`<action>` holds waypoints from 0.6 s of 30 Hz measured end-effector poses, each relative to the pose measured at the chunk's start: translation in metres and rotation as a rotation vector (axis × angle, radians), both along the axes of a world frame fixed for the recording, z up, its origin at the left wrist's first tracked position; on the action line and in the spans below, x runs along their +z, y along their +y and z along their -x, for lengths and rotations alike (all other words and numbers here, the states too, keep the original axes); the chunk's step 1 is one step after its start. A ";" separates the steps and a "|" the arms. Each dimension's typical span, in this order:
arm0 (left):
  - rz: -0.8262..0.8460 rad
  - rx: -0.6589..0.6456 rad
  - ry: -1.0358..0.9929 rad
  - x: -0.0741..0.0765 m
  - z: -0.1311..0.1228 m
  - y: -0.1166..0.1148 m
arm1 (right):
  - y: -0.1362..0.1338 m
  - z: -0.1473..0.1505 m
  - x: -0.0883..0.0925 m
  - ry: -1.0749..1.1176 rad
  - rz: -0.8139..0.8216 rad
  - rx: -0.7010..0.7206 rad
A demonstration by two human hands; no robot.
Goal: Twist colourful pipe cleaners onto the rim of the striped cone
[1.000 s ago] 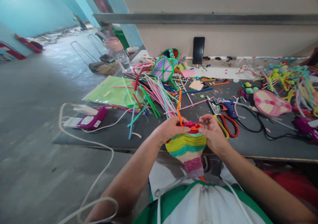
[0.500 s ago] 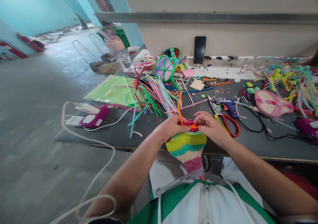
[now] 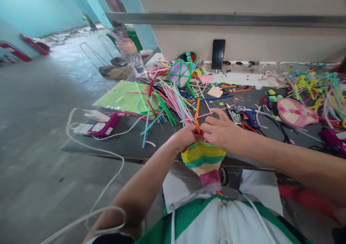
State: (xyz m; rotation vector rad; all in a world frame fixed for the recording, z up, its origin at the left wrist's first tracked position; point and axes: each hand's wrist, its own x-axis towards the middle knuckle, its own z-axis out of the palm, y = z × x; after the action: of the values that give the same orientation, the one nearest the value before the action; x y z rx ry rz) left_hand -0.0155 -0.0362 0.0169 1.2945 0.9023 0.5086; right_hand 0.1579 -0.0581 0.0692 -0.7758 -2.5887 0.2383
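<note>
A striped craft piece, wrapped in yellow, teal, cream and pink, hangs over the table's front edge, its narrow end toward my body. My left hand grips its upper left end with the fingers pressed together. At the upper right end my right hand is bent over the piece with its fingertips close to the left ones, hiding most of the red top. An orange pipe cleaner stands up between the two hands, its lower end at the left fingers.
Pipe cleaners lie loose beyond my hands. Scissors and a blue glue gun are to the right. A purple power strip, a green sheet and a bottle are left. A phone leans at the back.
My right hand has moved left across the top of the piece, toward my left hand, and its forearm now covers part of the scissors. My left hand keeps its grip.
</note>
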 end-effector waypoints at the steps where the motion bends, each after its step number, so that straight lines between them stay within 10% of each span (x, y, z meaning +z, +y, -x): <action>1: 0.005 0.003 -0.006 0.000 0.000 0.000 | 0.000 0.001 0.000 0.019 0.019 0.012; 12: 0.133 -0.025 -0.075 0.003 0.004 -0.003 | -0.012 -0.015 -0.022 -0.055 -0.089 -0.232; 18: 0.056 -0.035 -0.040 0.001 0.004 0.000 | -0.015 -0.023 -0.056 0.467 0.285 -0.426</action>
State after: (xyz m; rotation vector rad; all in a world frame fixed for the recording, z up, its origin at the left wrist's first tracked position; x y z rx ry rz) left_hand -0.0196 -0.0357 0.0176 1.2430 0.8534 0.4768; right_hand 0.1811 -0.0732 0.0129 -1.1870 -1.9239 0.5855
